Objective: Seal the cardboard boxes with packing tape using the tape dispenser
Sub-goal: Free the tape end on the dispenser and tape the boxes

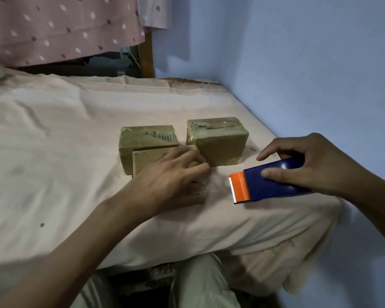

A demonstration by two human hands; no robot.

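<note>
Two hands, left grip curled on nearest box, right grip holding tape dispenser

Two bare forearms with no sleeves, watch or rings visible. The left hand and right hand are bare too. Below the bed edge, the legs wear pale grey-green trousers.

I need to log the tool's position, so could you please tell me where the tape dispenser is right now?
In the head view, the tape dispenser is at right, held in the right hand just above the bed sheet, right of the nearest cardboard box.
</note>
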